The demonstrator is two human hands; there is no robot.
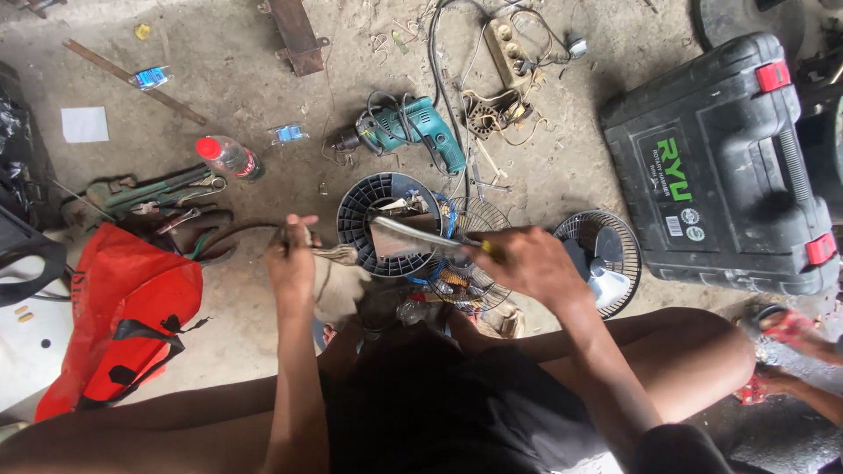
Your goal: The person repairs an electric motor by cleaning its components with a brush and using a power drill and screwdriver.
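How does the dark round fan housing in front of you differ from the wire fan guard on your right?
The fan housing is solid dark plastic with radial ribs; the fan guard is thin open wire. The fan housing holds loose parts and sits partly behind the metal piece in the right hand; the fan guard holds a pale fan blade. Both are round and lie flat on the floor.

Drill [413,130] behind grille [389,223] (case [720,167] right).
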